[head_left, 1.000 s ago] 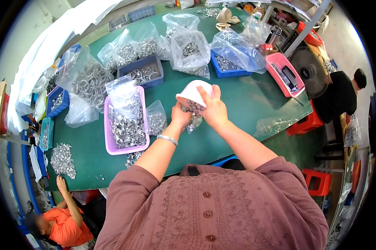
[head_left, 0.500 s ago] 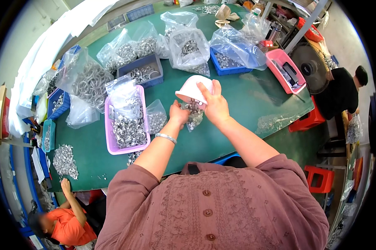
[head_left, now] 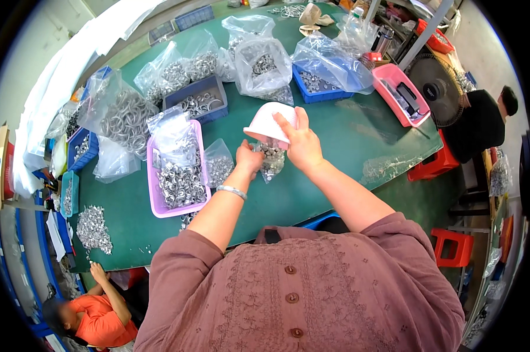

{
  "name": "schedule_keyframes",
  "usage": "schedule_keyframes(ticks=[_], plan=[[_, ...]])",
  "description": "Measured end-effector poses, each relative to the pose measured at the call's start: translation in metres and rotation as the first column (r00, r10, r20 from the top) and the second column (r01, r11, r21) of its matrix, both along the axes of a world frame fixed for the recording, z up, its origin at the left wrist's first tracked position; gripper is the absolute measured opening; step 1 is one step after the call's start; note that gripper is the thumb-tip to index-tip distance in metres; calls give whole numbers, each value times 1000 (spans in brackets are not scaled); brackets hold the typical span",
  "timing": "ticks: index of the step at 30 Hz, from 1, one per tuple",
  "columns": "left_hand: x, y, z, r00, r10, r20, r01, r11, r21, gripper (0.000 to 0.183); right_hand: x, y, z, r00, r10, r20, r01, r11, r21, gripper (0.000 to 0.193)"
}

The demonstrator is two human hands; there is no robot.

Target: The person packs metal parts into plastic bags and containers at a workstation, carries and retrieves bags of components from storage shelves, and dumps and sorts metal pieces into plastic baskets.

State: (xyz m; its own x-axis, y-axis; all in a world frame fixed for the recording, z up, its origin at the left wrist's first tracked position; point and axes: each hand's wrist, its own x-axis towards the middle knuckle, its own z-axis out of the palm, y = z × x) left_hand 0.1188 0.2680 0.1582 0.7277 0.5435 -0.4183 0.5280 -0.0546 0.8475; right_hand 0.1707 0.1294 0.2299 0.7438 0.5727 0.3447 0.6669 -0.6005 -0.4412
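My right hand point(head_left: 302, 144) grips a small white-pink bowl point(head_left: 269, 122), tipped over with its mouth facing down. Below that mouth is a clear plastic bag point(head_left: 271, 171) with small metal parts point(head_left: 271, 155) in it. My left hand point(head_left: 248, 158) is closed on the bag's left edge and holds it up under the bowl. Left of that hand lies another clear bag of small metal parts point(head_left: 219, 170). It leans against a pink-purple basket point(head_left: 202, 206) of metal rings and plastic bags.
Behind stand a grey-blue bin point(head_left: 218, 112), open bags of rings point(head_left: 264, 64) and a blue tray point(head_left: 329, 97). A pink basket point(head_left: 420, 122) is at the right table edge, by a fan point(head_left: 432, 91). At left, a person in orange point(head_left: 103, 322) reaches toward a metal heap point(head_left: 93, 229).
The bowl has tipped slightly further, and the bag under it looks fuller of metal parts. At the left, the other person's hand has drawn back a little from the heap.
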Motion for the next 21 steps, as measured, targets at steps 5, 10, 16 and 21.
schedule_keyframes(ticks=[5, 10, 16, 21], plan=[[0, -1, 1, 1000, -6, -3, 7, 1000, 27, 74, 4, 0, 2, 1000, -8, -4, 7, 1000, -25, 56], [0, -2, 4, 999, -1, -37, 4, 998, 58, 72, 9, -1, 1, 999, -44, -23, 44, 999, -1, 56], [-1, -1, 2, 999, -10, -42, 13, 997, 74, 69, 9, -2, 3, 998, -38, -42, 39, 999, 8, 58], [-1, -5, 1, 999, -4, -35, 7, 997, 76, 67, 12, -7, 2, 995, -59, -78, 61, 998, 24, 58]])
